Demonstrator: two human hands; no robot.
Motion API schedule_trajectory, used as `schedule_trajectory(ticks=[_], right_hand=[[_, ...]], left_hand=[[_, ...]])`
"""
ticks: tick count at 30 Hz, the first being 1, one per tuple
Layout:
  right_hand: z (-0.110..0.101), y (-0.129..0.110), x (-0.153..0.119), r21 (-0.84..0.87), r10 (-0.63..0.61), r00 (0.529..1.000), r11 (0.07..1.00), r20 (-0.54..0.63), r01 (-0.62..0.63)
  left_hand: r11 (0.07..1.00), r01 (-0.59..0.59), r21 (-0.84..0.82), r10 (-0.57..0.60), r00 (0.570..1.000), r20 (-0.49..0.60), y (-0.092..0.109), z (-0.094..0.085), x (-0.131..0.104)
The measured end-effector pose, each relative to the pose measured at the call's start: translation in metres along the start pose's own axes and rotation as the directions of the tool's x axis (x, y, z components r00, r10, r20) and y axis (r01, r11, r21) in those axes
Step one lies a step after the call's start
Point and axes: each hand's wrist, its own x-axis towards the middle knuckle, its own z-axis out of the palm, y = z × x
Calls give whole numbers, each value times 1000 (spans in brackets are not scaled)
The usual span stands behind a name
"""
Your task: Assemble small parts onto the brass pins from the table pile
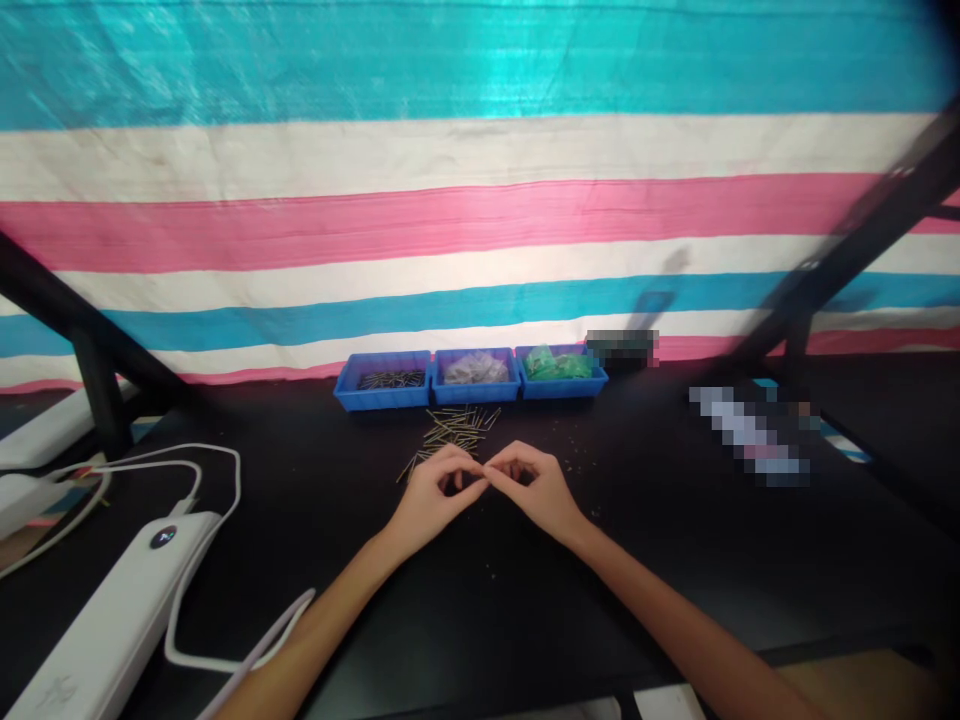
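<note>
My left hand (435, 495) and my right hand (536, 488) meet fingertip to fingertip above the black table (465, 600), thumbs and forefingers pinched together at one small point. Whatever sits between the fingertips is too small to make out. Just beyond the hands lies a loose pile of thin brass-coloured pins (454, 430). Behind the pile stand three blue trays in a row: the left tray (384, 382) holds dark pins, the middle tray (475, 374) holds pale grey bits, the right tray (561, 368) holds green bits.
A white power bank (112, 625) with white cables (202, 560) lies at the front left. Blurred-out items sit at the back right (750, 435) and beside the trays (622, 348). Black frame struts (97, 400) rise on both sides. A striped tarp (480, 200) hangs behind.
</note>
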Motion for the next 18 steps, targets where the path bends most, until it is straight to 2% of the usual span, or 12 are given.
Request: schedule_trajectory(ticks=[4,8,14,18], right_hand=[[1,-2,-2,-11,-73,994,997,86,74],[2,-1,-2,-28,-71,995,997,68,73],[1,5,0,-26,8,1000,1000,-19,-9],[-3,8,2,-36,59,994,997,-94,-63]], left_hand=[[1000,-23,13,21,985,169,1,-2,-1],[999,-27,37,19,979,205,3,-9,1],[998,8,55,-15,991,130,1,-13,3],[986,32,161,-29,999,-21,-5,-23,6]])
